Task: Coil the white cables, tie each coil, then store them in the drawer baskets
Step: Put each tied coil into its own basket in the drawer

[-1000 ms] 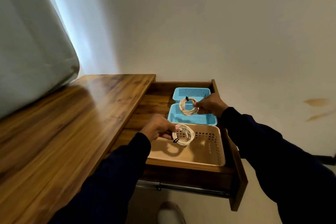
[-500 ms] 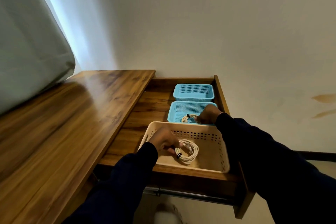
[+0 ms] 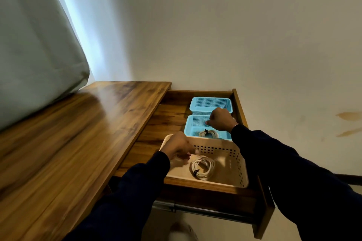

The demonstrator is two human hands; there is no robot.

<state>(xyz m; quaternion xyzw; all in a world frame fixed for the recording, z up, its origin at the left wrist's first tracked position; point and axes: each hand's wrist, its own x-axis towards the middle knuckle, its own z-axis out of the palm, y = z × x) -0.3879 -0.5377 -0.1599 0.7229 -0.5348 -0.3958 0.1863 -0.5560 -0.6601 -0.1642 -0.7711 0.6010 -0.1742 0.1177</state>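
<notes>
We see the wooden desk top (image 3: 64, 143) running along the left, with the open drawer (image 3: 260, 211) pulled out on its right side. Three baskets sit in a row inside: the beige basket (image 3: 240, 170) nearest us, the middle blue basket (image 3: 191, 127) behind it, and the far blue basket (image 3: 197, 103) at the back.

Half a second ago both our hands were down in the baskets, each gripping a coil. Now both coils lie released. The larger white coil (image 3: 203, 166), bound with a dark tie, lies flat on the floor of the beige basket. The smaller white coil (image 3: 208, 133), also tied, lies on the bottom of the middle blue basket, partly hidden by the beige basket's rear wall.

Our left hand (image 3: 176, 147) has lifted away and now hovers over the left rear part of the beige basket, just left of its coil, fingers loosely curled and holding nothing; it is a little blurred. Our right hand (image 3: 220, 119) has risen above the middle blue basket, clear of the coil below, its fingers curled under and empty.
</notes>
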